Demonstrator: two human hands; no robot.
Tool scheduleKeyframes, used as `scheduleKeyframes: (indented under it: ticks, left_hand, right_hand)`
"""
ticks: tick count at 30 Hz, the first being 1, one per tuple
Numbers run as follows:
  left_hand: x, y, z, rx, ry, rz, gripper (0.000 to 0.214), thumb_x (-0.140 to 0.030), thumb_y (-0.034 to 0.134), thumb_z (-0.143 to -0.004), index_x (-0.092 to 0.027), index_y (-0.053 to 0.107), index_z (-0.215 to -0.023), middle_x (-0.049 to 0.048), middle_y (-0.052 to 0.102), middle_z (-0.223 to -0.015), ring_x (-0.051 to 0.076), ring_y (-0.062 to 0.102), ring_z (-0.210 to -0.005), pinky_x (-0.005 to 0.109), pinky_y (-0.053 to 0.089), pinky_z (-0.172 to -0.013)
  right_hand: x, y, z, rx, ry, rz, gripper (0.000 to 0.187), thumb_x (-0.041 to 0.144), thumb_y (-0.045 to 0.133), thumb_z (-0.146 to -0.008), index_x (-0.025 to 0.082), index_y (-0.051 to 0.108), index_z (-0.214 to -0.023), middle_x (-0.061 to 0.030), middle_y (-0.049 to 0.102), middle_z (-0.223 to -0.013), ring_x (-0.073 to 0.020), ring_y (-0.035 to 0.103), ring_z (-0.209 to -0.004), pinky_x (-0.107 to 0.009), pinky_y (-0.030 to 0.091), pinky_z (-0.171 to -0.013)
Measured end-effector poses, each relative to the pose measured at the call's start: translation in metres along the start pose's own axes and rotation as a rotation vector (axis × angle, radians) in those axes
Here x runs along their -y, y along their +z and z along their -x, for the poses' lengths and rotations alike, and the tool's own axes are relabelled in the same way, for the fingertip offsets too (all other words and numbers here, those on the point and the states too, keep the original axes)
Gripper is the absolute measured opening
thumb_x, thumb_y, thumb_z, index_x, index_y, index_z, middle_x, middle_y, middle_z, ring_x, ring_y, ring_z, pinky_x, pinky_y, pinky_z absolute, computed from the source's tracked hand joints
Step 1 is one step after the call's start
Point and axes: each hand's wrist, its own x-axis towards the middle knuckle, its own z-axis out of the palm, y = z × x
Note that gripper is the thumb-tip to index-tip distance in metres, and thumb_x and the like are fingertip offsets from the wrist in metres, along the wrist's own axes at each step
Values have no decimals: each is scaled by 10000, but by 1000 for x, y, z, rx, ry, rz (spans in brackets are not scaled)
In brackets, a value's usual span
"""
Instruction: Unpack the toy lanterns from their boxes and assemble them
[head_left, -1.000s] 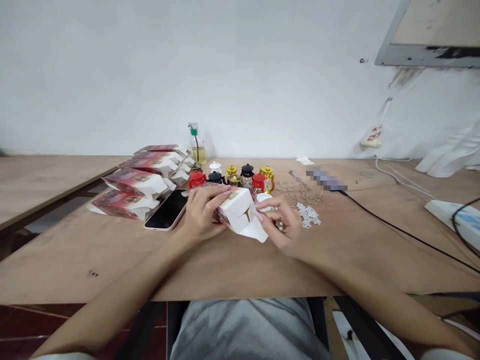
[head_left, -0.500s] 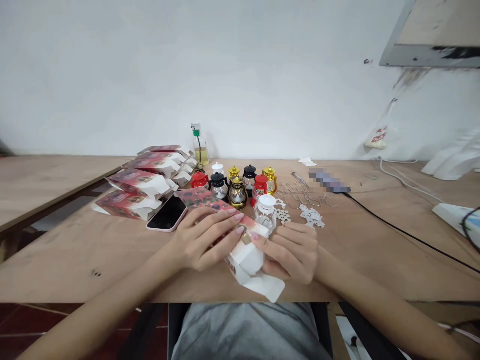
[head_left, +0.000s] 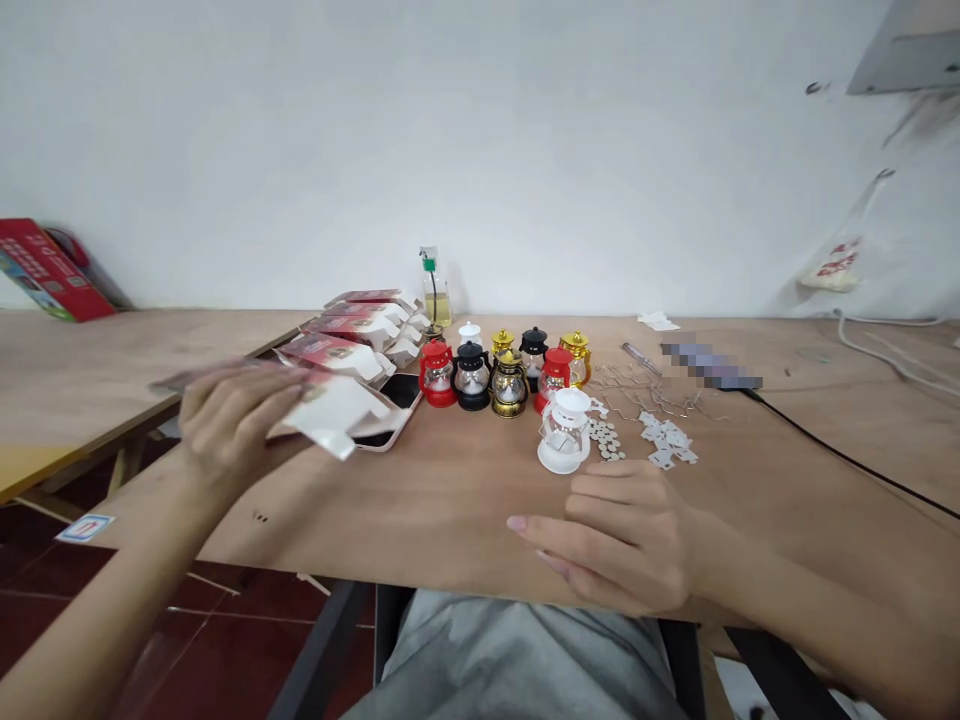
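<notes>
My left hand [head_left: 240, 430], somewhat blurred, is closed around a red and white cardboard box [head_left: 337, 410] at the left, its white flaps sticking out toward the right. Part of the box is hidden by my fingers. Below that box lies a phone with a pale case [head_left: 401, 400], partly covered. My right hand [head_left: 615, 535] hovers near the table's front edge. Its index finger points left, the other fingers bend loosely, and nothing shows in it. Just beyond it a white miniature lantern [head_left: 565, 435] stands upright. Red [head_left: 437, 375], black [head_left: 472, 378] and bronze-gold lanterns [head_left: 508, 385] stand behind.
Several similar boxes [head_left: 345, 355] are piled at the back left. A bottle of yellowish liquid [head_left: 436, 300] stands by the wall. Right of the lanterns lie small round discs [head_left: 606, 440], white flat pieces [head_left: 667, 440], bent wires [head_left: 637, 390], a screwdriver-like tool [head_left: 641, 357] and a black cable [head_left: 847, 445].
My left hand has carried the box away from my right hand, leftward to the pile and phone. My right hand has let go of the box. The view has turned left.
</notes>
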Motion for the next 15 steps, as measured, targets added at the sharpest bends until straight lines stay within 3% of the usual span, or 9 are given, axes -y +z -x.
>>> scheduleKeyframes:
  ticks: [3, 5, 7, 11, 15]
  left_hand:
    - [52, -1, -2, 84, -12, -190, 580, -530, 851, -385, -342, 658, -898, -37, 689, -1027, 283, 603, -957, 547, 332, -952]
    - [75, 6, 5, 88, -51, -164, 640, -575, 827, -389, -327, 650, -952, -26, 677, -1060, 319, 565, -1044, 590, 269, -980]
    - [87, 17, 9, 165, -95, -140, 635, -585, 805, -435, -317, 649, -989, -7, 660, -1107, 328, 539, -1087, 605, 240, -987]
    - [91, 27, -2, 347, -187, -90, 581, -566, 792, -481, -307, 656, -983, 2, 656, -1114, 309, 546, -1073, 612, 252, -982]
    - [70, 27, -16, 282, -111, -55, 701, -592, 765, -523, -222, 591, -1092, 52, 564, -1261, 350, 455, -1199, 625, 212, -1024]
  right_hand:
    - [-9, -1, 5, -1, -24, 154, 271, 166, 576, -798, 186, 594, -1067, 36, 508, -562, -122, 437, -510, -280, 321, -449]
    - [-17, 0, 6, -26, 21, 231, 287, 154, 571, -797, 181, 580, -1083, 10, 562, -631, -136, 478, -566, -285, 367, -500]
    - [-26, 4, 5, -19, 122, 284, 312, 162, 561, -808, 175, 553, -1120, -38, 621, -775, -170, 536, -690, -312, 425, -602]
    - [-45, 15, 7, 83, 332, 317, 405, 293, 560, -839, 184, 486, -1222, -143, 563, -1134, -297, 506, -1050, -468, 427, -850]
    - [-53, 26, 15, 207, 504, 286, 651, 501, 617, -778, 193, 409, -1312, -183, 436, -1298, -359, 460, -1136, -535, 434, -879]
